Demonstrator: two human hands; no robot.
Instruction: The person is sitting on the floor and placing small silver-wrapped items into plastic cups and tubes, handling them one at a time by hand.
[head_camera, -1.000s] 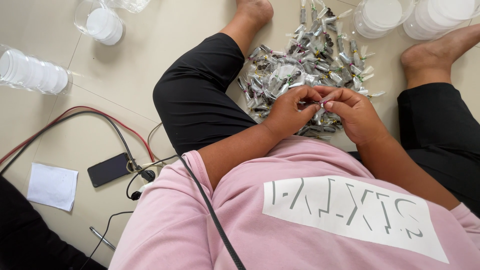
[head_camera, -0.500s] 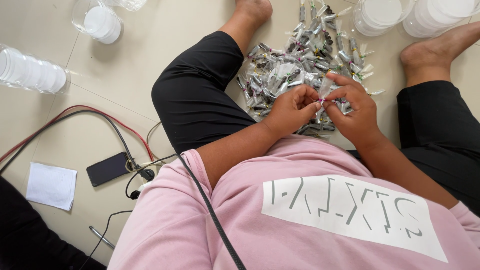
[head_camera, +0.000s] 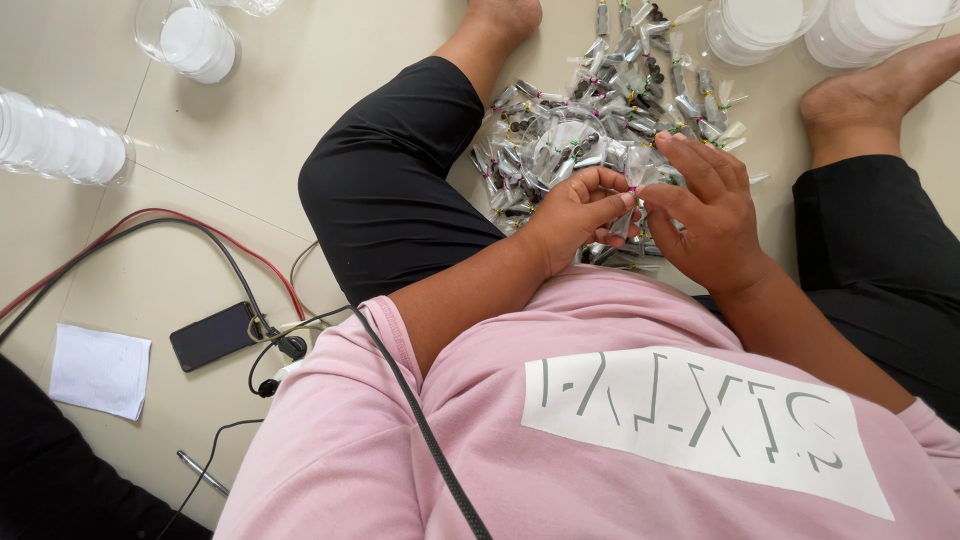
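A: Status of the hands?

B: Left hand (head_camera: 575, 215) and right hand (head_camera: 705, 215) meet fingertip to fingertip over the near edge of the pile (head_camera: 600, 130). Both are pinched on one small clear packet (head_camera: 630, 195) with a pink tie at its neck. The left thumb and forefinger grip it from the left; the right forefinger and thumb close on it from the right.

A: What differs from a second ago?

B: A second ago both hands were curled tightly together, knuckles nearly touching, with the packet hidden between them. Half a second ago the right hand had begun to open outward. Now its outer fingers are spread and raised, and the packet shows between the two sets of fingertips. The left hand has hardly moved.

A: Reading of that change?

B: Judged from posture only: the close finger work on this packet looks near its end, since the grip has loosened from a full clasp to a fingertip pinch. Whether the tie is fully closed cannot be told; it is too small.

A: Location of the packet?

B: Held just above the floor (head_camera: 300, 80), between the legs, touching or just over the nearest packets of the pile.

A: Surroundings?

B: Stacked clear lids (head_camera: 60, 140) lie at the left, a phone (head_camera: 213, 336) with cables is near the left knee, and a white paper (head_camera: 100, 370) lies beside it
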